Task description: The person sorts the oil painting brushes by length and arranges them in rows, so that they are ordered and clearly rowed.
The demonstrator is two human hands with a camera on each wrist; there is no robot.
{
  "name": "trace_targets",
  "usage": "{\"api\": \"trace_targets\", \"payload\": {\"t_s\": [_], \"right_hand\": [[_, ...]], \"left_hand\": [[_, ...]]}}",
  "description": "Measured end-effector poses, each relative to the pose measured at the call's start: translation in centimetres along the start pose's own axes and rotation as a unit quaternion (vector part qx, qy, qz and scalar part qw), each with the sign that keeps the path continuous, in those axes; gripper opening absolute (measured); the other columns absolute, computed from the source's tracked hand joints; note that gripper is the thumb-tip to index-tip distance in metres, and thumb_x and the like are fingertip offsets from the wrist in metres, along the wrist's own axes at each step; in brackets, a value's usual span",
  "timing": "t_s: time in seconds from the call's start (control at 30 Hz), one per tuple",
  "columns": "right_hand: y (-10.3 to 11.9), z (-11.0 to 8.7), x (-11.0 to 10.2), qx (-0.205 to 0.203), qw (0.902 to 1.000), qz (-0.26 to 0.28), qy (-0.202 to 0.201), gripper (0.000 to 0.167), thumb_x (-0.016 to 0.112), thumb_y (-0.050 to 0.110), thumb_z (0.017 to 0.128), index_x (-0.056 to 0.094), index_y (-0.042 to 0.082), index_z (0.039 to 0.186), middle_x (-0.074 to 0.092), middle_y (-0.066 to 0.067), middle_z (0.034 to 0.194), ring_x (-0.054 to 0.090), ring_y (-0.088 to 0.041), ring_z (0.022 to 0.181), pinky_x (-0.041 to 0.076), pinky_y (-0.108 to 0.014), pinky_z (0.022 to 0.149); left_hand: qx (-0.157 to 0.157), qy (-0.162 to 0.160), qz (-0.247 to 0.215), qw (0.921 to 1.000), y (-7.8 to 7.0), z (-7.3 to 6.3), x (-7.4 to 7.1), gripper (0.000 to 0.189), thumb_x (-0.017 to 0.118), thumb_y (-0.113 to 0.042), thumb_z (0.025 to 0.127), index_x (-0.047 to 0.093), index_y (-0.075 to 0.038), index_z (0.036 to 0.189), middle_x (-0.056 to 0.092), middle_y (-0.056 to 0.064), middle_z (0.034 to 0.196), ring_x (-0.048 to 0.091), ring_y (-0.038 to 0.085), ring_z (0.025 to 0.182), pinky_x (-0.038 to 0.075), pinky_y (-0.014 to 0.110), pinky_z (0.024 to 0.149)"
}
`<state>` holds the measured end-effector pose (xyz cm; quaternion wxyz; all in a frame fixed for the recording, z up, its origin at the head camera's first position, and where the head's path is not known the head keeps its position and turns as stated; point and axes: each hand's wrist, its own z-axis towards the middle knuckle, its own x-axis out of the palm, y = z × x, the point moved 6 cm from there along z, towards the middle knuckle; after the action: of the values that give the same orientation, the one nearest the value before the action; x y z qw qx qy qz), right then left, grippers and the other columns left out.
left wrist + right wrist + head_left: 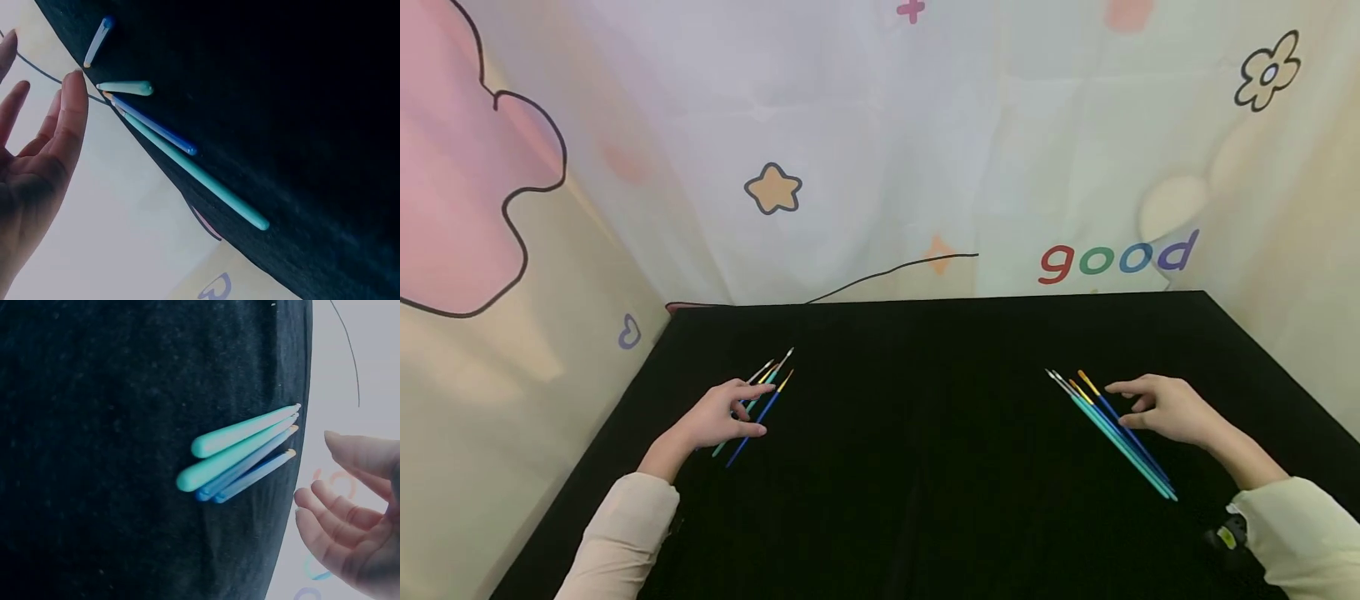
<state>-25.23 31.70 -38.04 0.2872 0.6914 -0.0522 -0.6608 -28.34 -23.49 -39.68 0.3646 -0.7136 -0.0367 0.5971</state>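
Thin paintbrushes lie in two groups on a black cloth. At the left, my left hand (718,415) hovers with loosely bent fingers over several teal and blue brushes, partly hiding them. A blue brush (764,412) lies just past its thumb. In the left wrist view, a long teal brush (200,178) and a blue brush (156,127) lie apart from the fingers. My right hand (1168,410), fingers relaxed and holding nothing, is beside the right group. There, two teal brushes (240,432) lie alongside two blue brushes (256,477), bristles pointing away.
The black cloth (910,467) covers the table between the two groups. Behind it hangs a pale printed curtain (880,150) with a star and the word "good". A small dark object (1227,537) shows by the right cuff.
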Motion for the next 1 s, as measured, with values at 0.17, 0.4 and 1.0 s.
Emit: {"api": "trace_targets", "payload": {"t_s": [0.17,0.4,1.0], "right_hand": [[-0.9,0.3,1.2,0.015,0.9991,0.035,0.020,0.040,0.068,0.006,0.075,0.060,-0.005,0.113,0.057,-0.020,0.095,0.051,-0.011,0.066,0.042,-0.026,0.054],[-1.2,0.7,2.0,0.027,0.9963,0.066,0.049,0.038,0.067,0.003,0.075,0.060,-0.007,0.112,0.056,-0.025,0.101,0.055,-0.012,0.066,0.045,-0.026,0.055],[-2.0,1.3,2.7,0.032,0.9907,0.105,0.080,0.038,0.060,-0.006,0.071,0.060,-0.010,0.109,0.058,-0.019,0.097,0.049,-0.009,0.058,0.042,-0.024,0.051]], "left_hand": [[-0.008,0.012,0.003,0.9999,0.1,0.5,0.6,0.060,0.071,-0.014,0.079,0.047,-0.003,0.132,0.047,0.018,0.107,0.059,0.016,0.077,0.049,0.033,0.067],[-0.028,0.026,-0.014,0.9992,0.4,0.2,1.3,0.060,0.072,-0.011,0.077,0.048,-0.002,0.131,0.045,0.022,0.114,0.056,0.012,0.071,0.046,0.028,0.060],[-0.055,0.055,-0.049,0.9958,1.5,1.4,1.7,0.048,0.069,0.002,0.074,0.058,-0.004,0.121,0.047,-0.001,0.066,0.040,0.007,0.044,0.036,0.022,0.044]]}}
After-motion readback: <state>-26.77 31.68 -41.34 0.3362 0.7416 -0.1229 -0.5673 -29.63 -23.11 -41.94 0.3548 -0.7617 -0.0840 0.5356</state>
